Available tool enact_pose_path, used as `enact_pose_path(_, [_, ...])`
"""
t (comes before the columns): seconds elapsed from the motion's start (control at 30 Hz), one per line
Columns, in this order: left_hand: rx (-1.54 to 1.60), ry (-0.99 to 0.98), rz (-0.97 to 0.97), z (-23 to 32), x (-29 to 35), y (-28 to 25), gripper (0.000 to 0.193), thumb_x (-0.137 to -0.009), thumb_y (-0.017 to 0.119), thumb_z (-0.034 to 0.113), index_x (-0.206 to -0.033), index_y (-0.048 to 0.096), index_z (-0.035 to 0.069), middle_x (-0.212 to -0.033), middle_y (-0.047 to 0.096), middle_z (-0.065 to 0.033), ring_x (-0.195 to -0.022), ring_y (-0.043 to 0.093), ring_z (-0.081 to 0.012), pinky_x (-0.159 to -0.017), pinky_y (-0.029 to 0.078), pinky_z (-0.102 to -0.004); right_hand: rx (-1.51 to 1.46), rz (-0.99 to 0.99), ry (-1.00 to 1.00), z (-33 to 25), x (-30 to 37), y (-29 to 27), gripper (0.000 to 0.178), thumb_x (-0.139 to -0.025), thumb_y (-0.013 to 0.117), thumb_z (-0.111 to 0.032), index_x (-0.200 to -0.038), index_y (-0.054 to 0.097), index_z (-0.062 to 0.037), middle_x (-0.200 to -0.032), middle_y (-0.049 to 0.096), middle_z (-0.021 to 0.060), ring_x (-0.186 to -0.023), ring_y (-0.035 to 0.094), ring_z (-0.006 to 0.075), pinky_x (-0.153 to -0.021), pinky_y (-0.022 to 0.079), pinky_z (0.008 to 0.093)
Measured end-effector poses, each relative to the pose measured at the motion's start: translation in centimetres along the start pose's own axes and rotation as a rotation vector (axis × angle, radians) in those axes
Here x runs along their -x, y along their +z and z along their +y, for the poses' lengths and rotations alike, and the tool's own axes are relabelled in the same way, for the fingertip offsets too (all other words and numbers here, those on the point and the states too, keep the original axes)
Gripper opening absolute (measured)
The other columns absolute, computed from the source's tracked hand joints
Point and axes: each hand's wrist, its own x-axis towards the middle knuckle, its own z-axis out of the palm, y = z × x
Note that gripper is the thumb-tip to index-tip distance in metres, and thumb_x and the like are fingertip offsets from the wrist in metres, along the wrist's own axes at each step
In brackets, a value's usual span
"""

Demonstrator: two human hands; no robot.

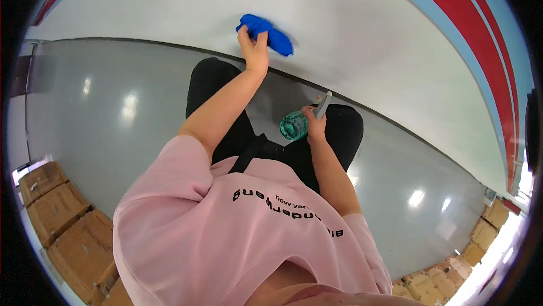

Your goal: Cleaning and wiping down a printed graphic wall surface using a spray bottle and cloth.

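A bunched blue cloth (270, 35) lies against the white wall (186, 9), above its bottom edge. My left hand (254, 50) grips the cloth's left part, its fingers and thumb closed on it. Low in front of my right knee, my right hand (315, 124) is wrapped around the neck of a spray bottle (293, 126). The bottle is clear green with a grey spray head (323, 104), and it is tilted with its base toward the left. Part of its neck is hidden by my fingers.
Smooth grey floor (113, 130) meets the wall along a dark seam. Red and light-blue stripes (475, 34) curve across the wall at the right. Brown cardboard boxes (85, 249) stand at the lower left, and more boxes (430, 286) at the lower right. My bent knees are close to the wall.
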Motion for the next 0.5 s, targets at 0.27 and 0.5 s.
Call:
enact_pose_path(0.27, [-0.336,0.510,-0.109,3.8,0.9,3.6,0.037,-0.062,0.071,0.006,-0.092,0.049,0.006,-0.093,0.045,-0.0113,-0.090,0.046,-0.0270,-0.079,0.040,-0.0342,0.015,0.000,0.018,-0.3,-0.3,-0.8,0.073,-0.072,0.063,-0.003,-0.137,0.030,-0.0030,-0.087,0.060,0.0059,-0.087,0.056,0.0182,-0.085,0.041,0.0321])
enact_pose_path(0.5, [-0.723,0.391,-0.213,-3.0,1.2,-0.5,0.025,-0.067,0.061,0.005,-0.089,0.049,0.007,-0.089,0.048,-0.0135,-0.073,0.052,-0.0328,-0.063,0.044,-0.0410,0.005,0.015,0.034,0.1,-0.4,-0.9,0.074,-0.073,0.064,-0.004,-0.138,0.029,-0.0027,-0.089,0.061,0.0077,-0.089,0.056,0.0186,-0.088,0.039,0.0321])
